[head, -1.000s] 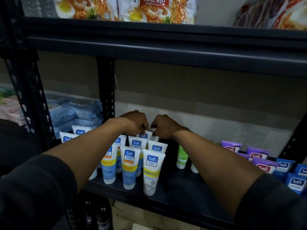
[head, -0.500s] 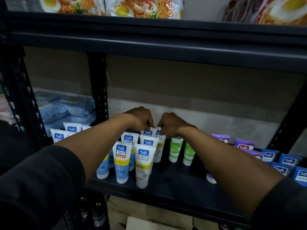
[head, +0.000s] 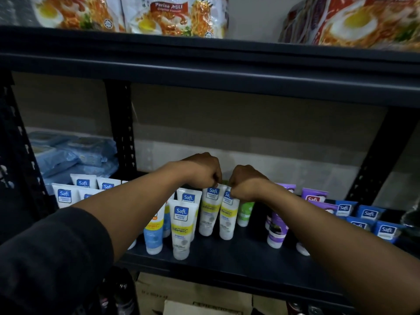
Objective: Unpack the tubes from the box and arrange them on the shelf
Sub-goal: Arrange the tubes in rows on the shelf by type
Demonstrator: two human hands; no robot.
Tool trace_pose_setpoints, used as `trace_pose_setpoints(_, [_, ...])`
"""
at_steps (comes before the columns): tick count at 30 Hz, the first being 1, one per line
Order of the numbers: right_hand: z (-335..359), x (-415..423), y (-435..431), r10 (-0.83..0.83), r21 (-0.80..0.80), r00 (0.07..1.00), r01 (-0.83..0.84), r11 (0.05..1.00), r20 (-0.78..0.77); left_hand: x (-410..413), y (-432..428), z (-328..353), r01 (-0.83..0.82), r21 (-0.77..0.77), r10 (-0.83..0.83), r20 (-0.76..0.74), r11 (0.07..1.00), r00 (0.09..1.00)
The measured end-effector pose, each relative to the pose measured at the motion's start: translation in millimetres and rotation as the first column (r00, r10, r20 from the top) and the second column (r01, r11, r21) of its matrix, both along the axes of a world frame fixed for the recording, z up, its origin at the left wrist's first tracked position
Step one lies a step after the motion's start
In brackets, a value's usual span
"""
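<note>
now the pair stands in line on the shelf [head: 238,258]: left hand [head: 202,172] still pinches the left tube [head: 210,214] at its top, right hand [head: 246,183] the right tube [head: 228,220].

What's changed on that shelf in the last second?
The left hand and right hand slid the two white yellow-banded tubes they pinch by the tops rightward, closer to the green tube. Both pinches held; the other tubes on the dark metal shelf stayed put.

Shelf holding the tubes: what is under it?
Below the shelf, a cardboard box and dark bottles show. The left sleeve and the right forearm cover the rest of that space.
</note>
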State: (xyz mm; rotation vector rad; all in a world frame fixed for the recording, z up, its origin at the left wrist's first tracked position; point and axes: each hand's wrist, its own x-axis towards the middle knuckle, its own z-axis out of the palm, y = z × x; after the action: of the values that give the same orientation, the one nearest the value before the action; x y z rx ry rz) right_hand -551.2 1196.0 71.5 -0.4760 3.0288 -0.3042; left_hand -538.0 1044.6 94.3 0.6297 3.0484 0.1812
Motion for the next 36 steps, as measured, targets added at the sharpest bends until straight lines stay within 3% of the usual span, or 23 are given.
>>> trace_pose_setpoints(11, [1.3, 25.8, 23.0, 0.050, -0.059, 0.999, -0.051, 0.997, -0.017, 36.8, 24.7, -9.3, 0.185, -0.099, -0.192, -0.060, 0.978, 0.980])
trace_pose_setpoints(23, [2.3, 39.8, -14.8, 0.148, -0.076, 0.988, -0.150, 0.986, -0.034, 63.1, -3.7, -4.7, 0.208, -0.134, -0.215, -0.033, 0.969, 0.976])
trace_pose_setpoints(36, [3.8, 30.2, -10.3, 0.136, -0.068, 0.990, -0.139, 0.988, -0.049, 60.1, -1.5, -11.1, 0.197, -0.001, -0.197, -0.095, 0.980, 0.976])
